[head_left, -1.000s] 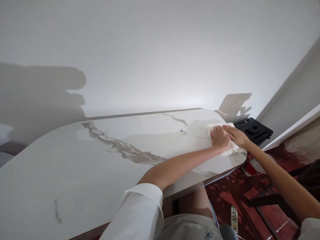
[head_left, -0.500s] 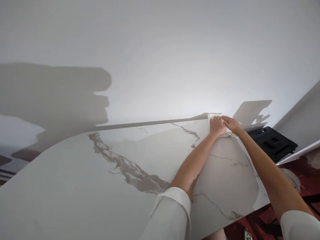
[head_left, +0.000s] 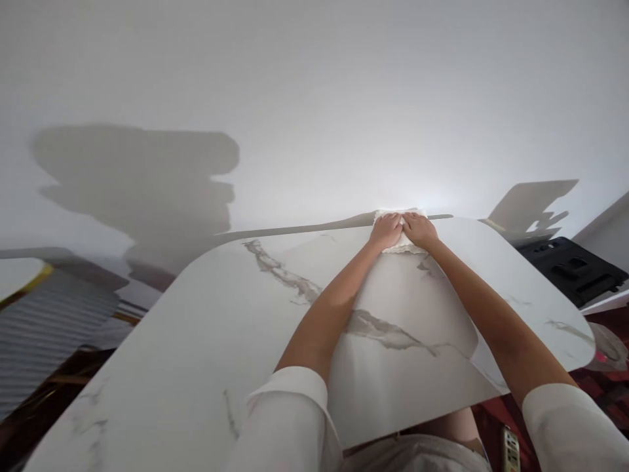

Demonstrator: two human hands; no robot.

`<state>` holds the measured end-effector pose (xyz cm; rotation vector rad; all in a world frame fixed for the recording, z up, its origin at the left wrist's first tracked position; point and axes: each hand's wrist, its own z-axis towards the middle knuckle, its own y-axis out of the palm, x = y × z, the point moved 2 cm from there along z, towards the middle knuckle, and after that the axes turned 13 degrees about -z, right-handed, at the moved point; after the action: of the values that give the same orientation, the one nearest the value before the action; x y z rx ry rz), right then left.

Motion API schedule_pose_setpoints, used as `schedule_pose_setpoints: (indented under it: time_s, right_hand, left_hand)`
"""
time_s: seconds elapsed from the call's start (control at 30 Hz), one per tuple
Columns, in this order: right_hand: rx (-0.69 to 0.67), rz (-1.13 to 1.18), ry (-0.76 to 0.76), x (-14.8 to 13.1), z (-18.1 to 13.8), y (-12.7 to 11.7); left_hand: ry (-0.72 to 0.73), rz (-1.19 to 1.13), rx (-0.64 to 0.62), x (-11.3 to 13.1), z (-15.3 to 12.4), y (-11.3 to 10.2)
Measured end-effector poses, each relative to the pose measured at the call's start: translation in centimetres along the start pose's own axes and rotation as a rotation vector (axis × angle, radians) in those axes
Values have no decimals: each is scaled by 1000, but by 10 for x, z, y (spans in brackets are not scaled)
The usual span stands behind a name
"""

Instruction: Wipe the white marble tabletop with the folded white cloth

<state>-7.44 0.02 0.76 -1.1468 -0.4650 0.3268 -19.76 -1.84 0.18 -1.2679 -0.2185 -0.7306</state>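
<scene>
L hand (head_left: 387, 231) & R hand (head_left: 419, 229) are pressing on white cloth (head_left: 405, 248), lying at marble-patterned tabletop's (head_left: 181, 341) far edge, by wall (head_left: 319, 118); can't tell if they're gripping. Cloth work's prob. ongoing; done vs. remaining areas aren't showing.

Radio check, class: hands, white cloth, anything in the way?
Left hand, right hand: both on white rectangular cloth. Cloth at far edge of white, grey-veined tabletop. Plain white wall just beyond.
</scene>
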Motion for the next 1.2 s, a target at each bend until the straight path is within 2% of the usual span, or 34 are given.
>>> schedule_pose_setpoints:
  time_s: [0.2,0.33,0.43,0.53,0.63,0.73,0.87,0.97,1.07,1.13,1.2]
  right_hand:
    - [51,69,-100,-127,29,-13]
    - [57,137,-158,-218,46,-27]
    - [52,221,-217,-284,59,-36]
    - [72,286,-284,-341,68,-45]
    - [125,317,-326,-382,62,-55]
    - [199,330,-334,-406,38,-68]
    - [219,362,-392,-425,-12,-92]
    - [213,403,-477,-435,-56,-114]
    - [216,466,-583,-438,-101,-135]
    - [222,497,-627,-435,-128,-145]
    - [220,513,-665,-427,-149,-150]
  left_hand:
    - [-35,77,82,-86,-75,-76]
    - [-227,99,135,-150,-133,-134]
    - [-265,159,145,-193,-179,-176]
    - [-220,238,181,-225,-222,-211]
    - [-188,333,168,-242,-262,-235]
    - [-154,406,179,-241,-304,-247]
    - [-95,435,203,-220,-376,-250]
    - [-78,443,267,-189,-440,-243]
    - [-84,476,347,-148,-497,-228]
    - [-141,495,384,-119,-523,-217]
    - [-185,519,372,-95,-539,-206]
